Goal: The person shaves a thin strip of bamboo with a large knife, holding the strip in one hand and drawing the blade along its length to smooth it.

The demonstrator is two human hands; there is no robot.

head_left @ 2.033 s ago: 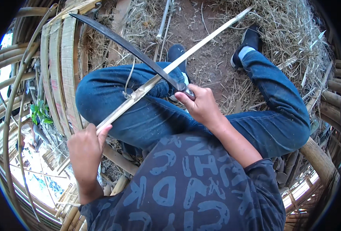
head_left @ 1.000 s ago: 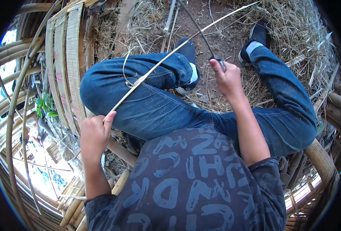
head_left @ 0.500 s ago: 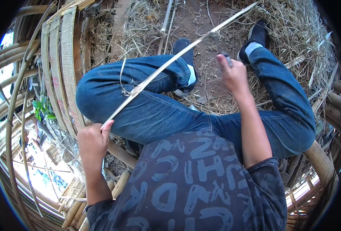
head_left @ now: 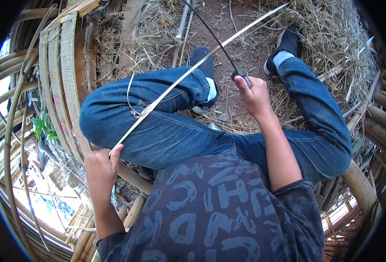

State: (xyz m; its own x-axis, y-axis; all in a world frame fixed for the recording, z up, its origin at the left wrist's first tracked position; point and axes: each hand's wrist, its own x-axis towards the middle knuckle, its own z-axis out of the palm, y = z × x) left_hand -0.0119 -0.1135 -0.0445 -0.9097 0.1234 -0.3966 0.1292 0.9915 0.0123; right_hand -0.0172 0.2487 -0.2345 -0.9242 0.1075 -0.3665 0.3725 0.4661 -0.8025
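Note:
My left hand (head_left: 100,168) is closed around the near end of a long pale bamboo strip (head_left: 175,83), thumb along its top. The strip slants across my left thigh and on to the far right, over the dirt floor. A thin curled shaving (head_left: 130,91) hangs from it above the thigh, by a rough, frayed spot. In my right hand (head_left: 255,95) is the black handle of a long-bladed knife (head_left: 217,40), its thumb pressed on the handle. The dark, narrow blade points away from me and crosses the strip in the picture; whether the two touch I cannot tell.
Dry shavings (head_left: 328,26) cover much of the ground around my shoes. Wooden planks (head_left: 69,65) stand at the left beside my bent knee. Bamboo poles (head_left: 361,187) lie at the right, and a green plant (head_left: 44,126) shows behind the left-hand bamboo slats.
My right hand has moved slightly left and nearer, and the knife's long blade now shows, reaching far ahead. The left hand still holds the strip, little moved.

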